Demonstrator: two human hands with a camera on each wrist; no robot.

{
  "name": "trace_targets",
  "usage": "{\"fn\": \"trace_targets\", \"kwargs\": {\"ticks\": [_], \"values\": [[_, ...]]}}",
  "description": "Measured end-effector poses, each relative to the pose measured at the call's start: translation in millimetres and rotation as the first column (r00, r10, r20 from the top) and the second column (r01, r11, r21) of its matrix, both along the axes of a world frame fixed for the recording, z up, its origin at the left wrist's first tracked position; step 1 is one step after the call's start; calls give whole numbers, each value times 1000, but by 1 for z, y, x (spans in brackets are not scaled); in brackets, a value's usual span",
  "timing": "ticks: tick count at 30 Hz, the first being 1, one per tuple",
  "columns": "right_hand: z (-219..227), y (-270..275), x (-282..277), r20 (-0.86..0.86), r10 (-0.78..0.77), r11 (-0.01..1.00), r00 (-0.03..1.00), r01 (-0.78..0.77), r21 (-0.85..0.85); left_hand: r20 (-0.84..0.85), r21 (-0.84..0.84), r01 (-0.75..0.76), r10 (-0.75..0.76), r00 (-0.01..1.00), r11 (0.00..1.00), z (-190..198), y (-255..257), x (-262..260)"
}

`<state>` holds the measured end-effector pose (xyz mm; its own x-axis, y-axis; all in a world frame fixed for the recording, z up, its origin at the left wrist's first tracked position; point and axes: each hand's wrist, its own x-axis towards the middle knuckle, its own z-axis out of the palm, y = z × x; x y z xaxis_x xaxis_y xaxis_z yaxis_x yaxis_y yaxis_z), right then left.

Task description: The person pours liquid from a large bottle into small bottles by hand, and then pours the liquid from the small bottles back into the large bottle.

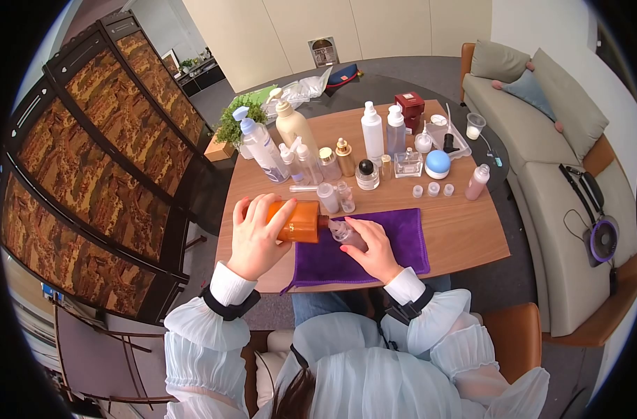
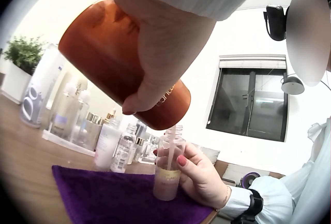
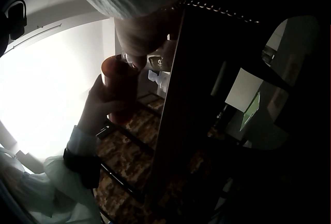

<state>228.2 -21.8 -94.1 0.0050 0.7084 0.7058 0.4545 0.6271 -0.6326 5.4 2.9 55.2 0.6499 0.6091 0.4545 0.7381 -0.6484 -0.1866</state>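
We are looking down at a wooden desk (image 1: pixel 465 237), where our two hands are working close together above a purple cloth (image 1: pixel 402 241). Our left hand (image 1: pixel 257 241) is gripping a large orange bottle (image 1: pixel 301 221), thumb and fingers curling around its body, and is tilting it so that its neck is pointing down toward our right side. Our right hand (image 1: pixel 372 250) is holding a small clear bottle (image 2: pixel 166 177) between thumb and fingers, near the front edge of the desk. In the left wrist view, the small bottle is standing nearly upright, its open mouth lying just under the orange one, and a pale stream is running down inside it. We cannot tell whether its base is touching the cloth.

We are judging spilling to be the main risk: if our left hand is tipping too steeply, the liquid could be surging over the narrow rim and wetting our fingers and the cloth. If either hand is drifting sideways, the stream could be missing the opening. The heavier bottle could also be knocking the small one over. Just behind, a white bottle (image 1: pixel 327 199) and a glass bottle (image 1: pixel 345 197) are standing within reach of a careless bump.
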Motion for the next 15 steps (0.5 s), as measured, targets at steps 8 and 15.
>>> {"fn": "trace_targets", "kwargs": {"ticks": [8, 15], "values": [[0, 1, 0, 3, 2, 1000, 1000, -2, 8, -8, -1, -1, 1, 1000, 1000, 0, 0, 0], [0, 0, 0, 3, 4, 1000, 1000, -4, 7, -9, 0, 0, 0, 1000, 1000, 0, 0, 1]]}}
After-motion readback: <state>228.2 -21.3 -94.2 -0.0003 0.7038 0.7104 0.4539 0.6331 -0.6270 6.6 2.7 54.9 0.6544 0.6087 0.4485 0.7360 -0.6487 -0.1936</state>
